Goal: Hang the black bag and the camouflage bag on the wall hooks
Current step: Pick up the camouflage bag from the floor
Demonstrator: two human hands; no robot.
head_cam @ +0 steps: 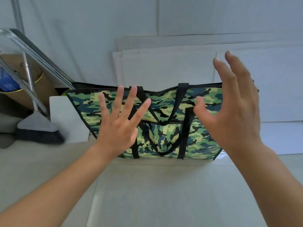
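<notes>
The camouflage bag [165,135] stands upright on the floor against white boards, its black straps hanging down over its front. A black edge [85,84] shows just behind its top left; I cannot tell whether this is the black bag. My left hand [118,125] is spread open in front of the bag's left half, holding nothing. My right hand [232,108] is open in front of the bag's right end, fingers apart and pointing up. No wall hooks are in view.
White boards [164,63] lean against the wall behind the bag. At the left stand a metal ladder frame [29,51], a broom [37,130], a cardboard box [44,86] and a white block [65,120]. Pale floor tiles [164,194] lie in front.
</notes>
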